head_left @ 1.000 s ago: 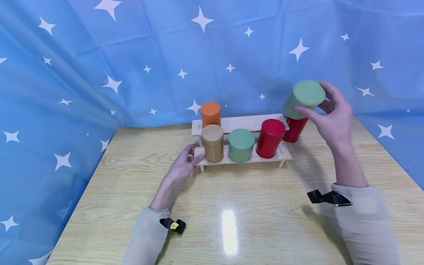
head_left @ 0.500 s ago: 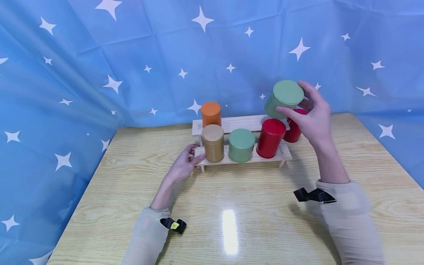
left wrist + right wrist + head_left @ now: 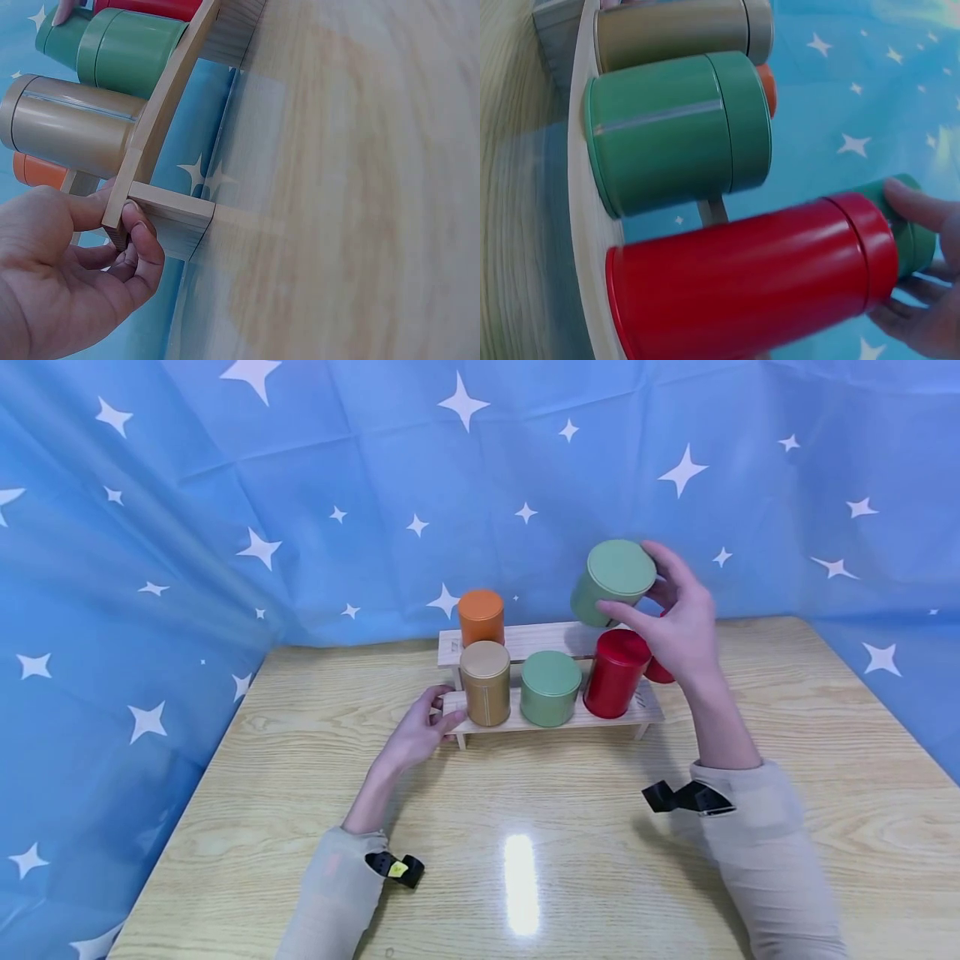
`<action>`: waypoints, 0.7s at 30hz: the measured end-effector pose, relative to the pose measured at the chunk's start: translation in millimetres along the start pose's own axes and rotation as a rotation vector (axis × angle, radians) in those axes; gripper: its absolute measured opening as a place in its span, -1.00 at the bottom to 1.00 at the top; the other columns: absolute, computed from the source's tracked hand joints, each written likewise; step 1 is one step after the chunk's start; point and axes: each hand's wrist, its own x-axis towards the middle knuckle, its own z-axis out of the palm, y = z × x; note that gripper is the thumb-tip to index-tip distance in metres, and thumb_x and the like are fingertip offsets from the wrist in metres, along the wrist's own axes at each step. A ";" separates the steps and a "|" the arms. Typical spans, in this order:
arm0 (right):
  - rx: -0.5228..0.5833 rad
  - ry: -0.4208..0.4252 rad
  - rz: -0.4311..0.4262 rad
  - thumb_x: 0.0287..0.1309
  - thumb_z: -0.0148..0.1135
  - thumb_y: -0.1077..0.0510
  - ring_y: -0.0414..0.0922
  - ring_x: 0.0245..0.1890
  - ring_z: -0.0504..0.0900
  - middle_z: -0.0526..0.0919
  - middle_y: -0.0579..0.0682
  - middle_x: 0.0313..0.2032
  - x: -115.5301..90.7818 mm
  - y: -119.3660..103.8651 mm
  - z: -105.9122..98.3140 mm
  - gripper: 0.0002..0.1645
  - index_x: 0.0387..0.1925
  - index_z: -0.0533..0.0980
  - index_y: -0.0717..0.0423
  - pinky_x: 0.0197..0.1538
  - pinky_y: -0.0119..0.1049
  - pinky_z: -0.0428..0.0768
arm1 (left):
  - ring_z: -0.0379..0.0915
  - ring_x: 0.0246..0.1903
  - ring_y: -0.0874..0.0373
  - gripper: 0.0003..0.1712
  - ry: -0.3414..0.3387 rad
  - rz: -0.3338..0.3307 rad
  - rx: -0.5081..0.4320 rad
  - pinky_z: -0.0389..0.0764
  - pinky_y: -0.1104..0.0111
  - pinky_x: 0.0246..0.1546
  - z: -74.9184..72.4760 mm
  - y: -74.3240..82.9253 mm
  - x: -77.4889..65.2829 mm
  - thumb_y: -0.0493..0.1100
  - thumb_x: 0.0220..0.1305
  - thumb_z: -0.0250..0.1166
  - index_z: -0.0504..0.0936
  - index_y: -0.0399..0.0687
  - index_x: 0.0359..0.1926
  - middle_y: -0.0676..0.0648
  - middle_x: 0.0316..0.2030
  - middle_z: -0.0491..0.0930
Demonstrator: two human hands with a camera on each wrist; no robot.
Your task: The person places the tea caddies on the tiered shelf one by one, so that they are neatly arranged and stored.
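My right hand [image 3: 681, 622] grips a green canister [image 3: 617, 572] by its sides, held tilted above the right part of the upper tier of a wooden two-tier rack [image 3: 540, 639]. My left hand [image 3: 422, 727] pinches the left end of the rack's lower tier between thumb and fingers, as the left wrist view shows close up. On that lower tier stand a gold canister [image 3: 486, 689], a shorter green canister [image 3: 551, 692] and a red canister [image 3: 617, 677]. An orange canister [image 3: 482, 617] is on the upper tier at left.
Behind the right hand, a second red canister [image 3: 659, 672] is mostly hidden, on the table beside the rack's right end. A blue star-patterned cloth [image 3: 360, 485] hangs behind and left of the wood-grain table [image 3: 585, 835].
My right hand has carried the green canister leftward, from above the second red canister to over the upper tier. The left hand keeps its hold on the rack.
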 end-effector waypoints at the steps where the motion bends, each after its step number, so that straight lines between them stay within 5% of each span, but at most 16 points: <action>1: 0.001 -0.003 0.003 -0.02 0.58 0.31 -0.18 0.00 0.61 0.57 -0.02 0.16 0.2 -1.1 2.1 -0.10 0.38 0.42 -0.02 0.12 -0.44 0.58 | 0.18 -0.37 0.17 -0.40 -0.001 0.000 0.000 0.73 0.27 -0.11 -0.1 -0.1 0.0 -0.22 0.49 0.21 0.23 -0.27 0.42 -0.12 -0.12 0.12; 21: -0.066 -0.172 0.063 0.09 0.54 0.13 0.02 0.20 0.54 0.49 -0.01 0.26 2.7 -10.2 36.6 -0.07 0.46 0.32 -0.06 0.27 -0.11 0.57 | 0.20 -0.35 0.16 -0.38 0.009 -0.007 0.011 0.72 0.28 -0.11 -0.3 0.4 -0.3 -0.21 0.48 0.22 0.23 -0.26 0.44 -0.12 -0.10 0.15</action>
